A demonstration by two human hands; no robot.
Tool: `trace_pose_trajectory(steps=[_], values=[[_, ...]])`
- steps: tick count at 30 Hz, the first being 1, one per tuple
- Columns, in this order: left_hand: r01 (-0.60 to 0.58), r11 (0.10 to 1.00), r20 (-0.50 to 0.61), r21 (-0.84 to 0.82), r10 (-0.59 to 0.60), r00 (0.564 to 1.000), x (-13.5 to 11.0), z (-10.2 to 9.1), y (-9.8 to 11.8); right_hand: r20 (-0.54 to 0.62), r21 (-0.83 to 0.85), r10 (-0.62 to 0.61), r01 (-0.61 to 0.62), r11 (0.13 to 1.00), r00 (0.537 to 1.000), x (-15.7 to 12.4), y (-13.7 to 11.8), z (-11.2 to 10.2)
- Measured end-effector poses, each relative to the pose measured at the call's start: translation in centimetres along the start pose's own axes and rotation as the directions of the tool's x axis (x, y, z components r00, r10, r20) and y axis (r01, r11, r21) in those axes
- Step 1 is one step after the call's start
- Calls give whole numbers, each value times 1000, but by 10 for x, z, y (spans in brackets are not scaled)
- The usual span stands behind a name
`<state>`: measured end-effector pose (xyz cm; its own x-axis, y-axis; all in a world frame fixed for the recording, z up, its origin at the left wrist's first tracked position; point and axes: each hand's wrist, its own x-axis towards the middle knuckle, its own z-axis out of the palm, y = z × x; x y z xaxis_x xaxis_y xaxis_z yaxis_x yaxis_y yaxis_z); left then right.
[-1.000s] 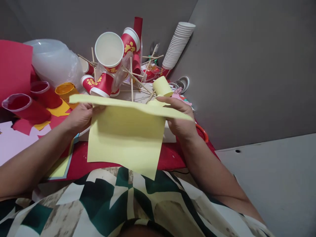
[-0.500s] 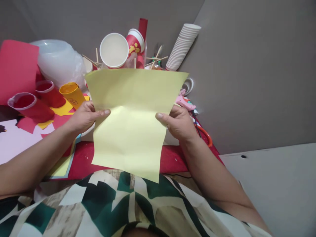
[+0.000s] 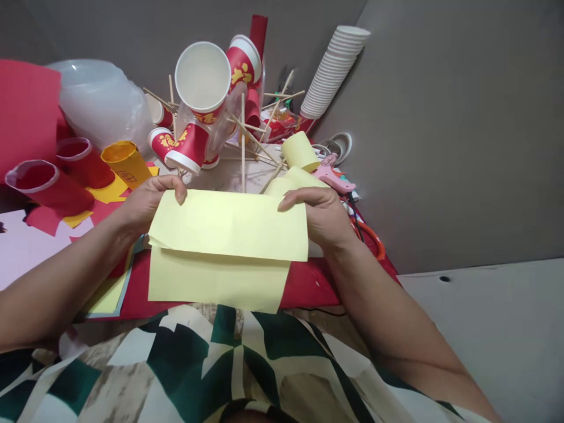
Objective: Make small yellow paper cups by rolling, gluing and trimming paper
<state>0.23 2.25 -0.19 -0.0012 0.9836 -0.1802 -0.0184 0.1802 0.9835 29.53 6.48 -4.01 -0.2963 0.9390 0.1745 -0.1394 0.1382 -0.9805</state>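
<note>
Between my two hands is a sheet of yellow paper (image 3: 229, 226), its far part bent over toward me so that it overlaps the near part. My left hand (image 3: 154, 197) pinches the folded edge at its left end. At the right end my right hand (image 3: 324, 214) grips the same edge, thumb and fingers closed on it. The lower half of the sheet hangs in front of the red table edge. Just beyond my right hand lie rolled yellow paper tubes (image 3: 301, 151), partly covered by the hand and the sheet.
Behind the sheet are wooden sticks (image 3: 243, 141), red and white paper cups (image 3: 194, 141) and a leaning stack of white cups (image 3: 337, 70). A pink glue gun (image 3: 335, 178) lies on the right. Red tubes (image 3: 59, 191) and an orange tube (image 3: 127, 164) stand on the left.
The sheet was spread out flat before. Its far edge has come down toward me, folding it over, and the cups, sticks and yellow tubes behind now show.
</note>
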Motion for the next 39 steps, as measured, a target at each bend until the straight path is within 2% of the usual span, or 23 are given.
trace_pose_trajectory(steps=[3, 6, 9, 14, 19, 22, 26, 28, 29, 31, 33, 35, 37, 39], values=[[84, 995, 49, -55, -81, 995, 5, -4, -5, 53, -127, -131, 137, 982, 990, -2, 2, -3], [92, 994, 93, -57, -86, 992, 10, -8, -9, 118, -225, -233, 255, 940, 965, -3, 2, -6], [63, 995, 103, -80, -54, 993, 13, -12, -10, 129, -252, -276, 300, 920, 953, -4, 1, -8], [2, 989, 47, -145, 4, 999, 20, -15, -6, 52, -275, -306, 309, 910, 950, -5, 3, -11], [-49, 978, -40, -203, 42, 998, 17, -6, -3, 37, -335, -466, 450, 828, 884, -6, 6, -14], [-45, 987, -20, -154, 43, 999, 10, -1, -3, 119, -381, -530, 531, 757, 840, -7, 5, -15], [-21, 999, 20, -37, 22, 1000, 10, -4, -10, 265, -428, -570, 625, 653, 778, -8, 2, -14], [-11, 1000, 21, -15, 12, 1000, 14, -8, -16, 324, -439, -548, 636, 635, 771, -9, 0, -13], [-13, 1000, 14, -20, 13, 1000, 16, -10, -18, 347, -445, -519, 624, 642, 781, -10, -1, -13], [-6, 999, 14, -36, 7, 1000, 21, -13, -22, 342, -451, -437, 553, 700, 832, -12, -3, -13], [-19, 998, 21, -59, 20, 1000, 24, -15, -24, 260, -414, -327, 410, 813, 909, -14, -5, -14], [-45, 996, 25, -72, 47, 999, 26, -17, -26, 170, -292, -190, 234, 928, 967, -14, -6, -15], [-69, 994, 27, -80, 71, 997, 28, -18, -27, 141, -137, -66, 86, 987, 988, -12, -4, -17], [-91, 993, 19, -80, 93, 995, 29, -17, -29, 133, -43, 12, -6, 999, 991, -10, -2, -16]])
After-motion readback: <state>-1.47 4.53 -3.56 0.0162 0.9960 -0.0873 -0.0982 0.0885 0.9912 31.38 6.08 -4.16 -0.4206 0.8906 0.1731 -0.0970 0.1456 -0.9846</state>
